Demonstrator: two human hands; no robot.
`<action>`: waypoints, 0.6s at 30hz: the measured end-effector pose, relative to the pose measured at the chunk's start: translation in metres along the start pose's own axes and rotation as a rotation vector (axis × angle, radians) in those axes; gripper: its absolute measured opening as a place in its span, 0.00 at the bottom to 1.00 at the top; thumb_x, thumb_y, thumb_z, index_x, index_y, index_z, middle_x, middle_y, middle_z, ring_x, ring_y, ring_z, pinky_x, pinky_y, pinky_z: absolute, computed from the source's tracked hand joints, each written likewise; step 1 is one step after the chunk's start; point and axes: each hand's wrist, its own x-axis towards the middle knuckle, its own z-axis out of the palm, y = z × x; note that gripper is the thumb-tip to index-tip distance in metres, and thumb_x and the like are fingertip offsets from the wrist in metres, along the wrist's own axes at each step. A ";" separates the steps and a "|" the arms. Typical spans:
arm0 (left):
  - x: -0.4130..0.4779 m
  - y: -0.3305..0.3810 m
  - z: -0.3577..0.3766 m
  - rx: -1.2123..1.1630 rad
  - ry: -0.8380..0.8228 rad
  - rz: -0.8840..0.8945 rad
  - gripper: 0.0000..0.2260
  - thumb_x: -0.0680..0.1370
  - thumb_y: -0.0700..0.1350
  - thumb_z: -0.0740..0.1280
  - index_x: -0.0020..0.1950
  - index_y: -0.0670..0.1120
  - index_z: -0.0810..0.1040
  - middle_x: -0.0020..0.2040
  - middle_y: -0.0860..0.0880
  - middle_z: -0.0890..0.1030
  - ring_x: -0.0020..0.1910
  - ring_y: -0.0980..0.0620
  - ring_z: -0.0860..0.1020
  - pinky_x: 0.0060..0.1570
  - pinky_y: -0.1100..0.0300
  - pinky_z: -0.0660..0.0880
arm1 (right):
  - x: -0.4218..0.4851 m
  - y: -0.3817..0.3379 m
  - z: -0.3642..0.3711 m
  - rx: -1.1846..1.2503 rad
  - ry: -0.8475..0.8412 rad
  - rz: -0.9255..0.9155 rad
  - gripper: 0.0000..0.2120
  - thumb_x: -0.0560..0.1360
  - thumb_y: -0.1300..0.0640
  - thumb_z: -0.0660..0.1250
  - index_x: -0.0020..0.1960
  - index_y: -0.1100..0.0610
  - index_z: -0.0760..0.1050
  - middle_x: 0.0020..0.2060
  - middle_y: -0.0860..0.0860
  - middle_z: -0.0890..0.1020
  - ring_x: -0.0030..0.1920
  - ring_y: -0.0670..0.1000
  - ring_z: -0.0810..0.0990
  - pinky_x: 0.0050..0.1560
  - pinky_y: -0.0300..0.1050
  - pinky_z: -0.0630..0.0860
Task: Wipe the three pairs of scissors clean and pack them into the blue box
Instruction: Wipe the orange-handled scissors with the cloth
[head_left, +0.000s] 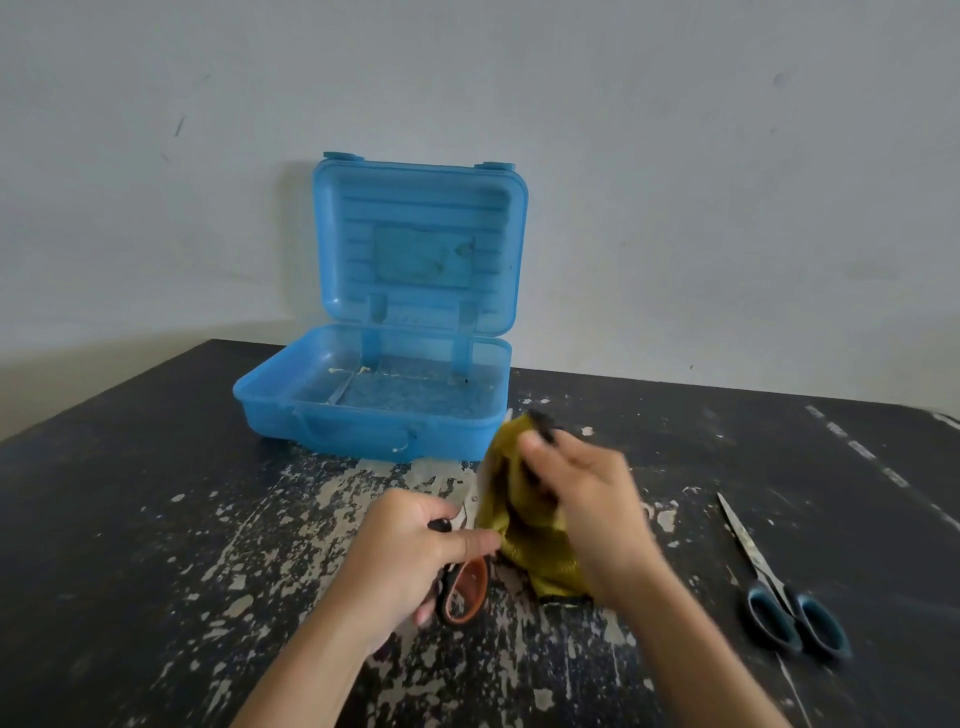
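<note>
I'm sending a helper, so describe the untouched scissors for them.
Find the open blue plastic box on the scuffed black table. Nearer, far right, lie steel scissors, blades pointing away. Their handles are dark blue-grey; the held pair has orange ones.

**A:** What do we see of the person?

**B:** Only hands and forearms. We find the bare left hand (415, 551) just below centre, toward 7 o'clock. Its bare left forearm (311, 670) runs off the frame's edge at 7 o'clock.

**A:** And on the other side?

**B:** The bare right hand (587, 499) is blurred and lies toward 5 o'clock. Its bare right forearm (691, 644) leaves the frame at 5 o'clock. We see both arms uncovered right to the edge, and a short, trimmed thumbnail (471, 544) on the left.
</note>
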 end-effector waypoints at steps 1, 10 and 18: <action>0.001 0.000 -0.002 -0.015 0.008 0.015 0.19 0.67 0.42 0.76 0.56 0.41 0.80 0.28 0.47 0.80 0.15 0.51 0.63 0.17 0.64 0.59 | -0.003 0.003 0.009 -0.195 -0.071 -0.107 0.09 0.77 0.54 0.61 0.47 0.54 0.80 0.45 0.45 0.81 0.44 0.44 0.78 0.45 0.32 0.74; 0.004 -0.001 -0.015 0.072 -0.072 0.038 0.06 0.66 0.39 0.77 0.34 0.41 0.81 0.22 0.44 0.76 0.14 0.51 0.62 0.18 0.65 0.56 | -0.010 0.018 0.018 -0.661 -0.280 -0.373 0.20 0.80 0.46 0.46 0.59 0.47 0.75 0.55 0.33 0.73 0.51 0.44 0.61 0.58 0.39 0.62; 0.009 -0.007 -0.018 0.097 -0.079 0.004 0.11 0.66 0.35 0.75 0.40 0.30 0.77 0.23 0.41 0.73 0.15 0.52 0.62 0.18 0.65 0.56 | -0.011 0.027 0.027 -0.690 -0.257 -0.546 0.19 0.80 0.49 0.51 0.55 0.56 0.77 0.53 0.44 0.79 0.47 0.47 0.64 0.53 0.37 0.64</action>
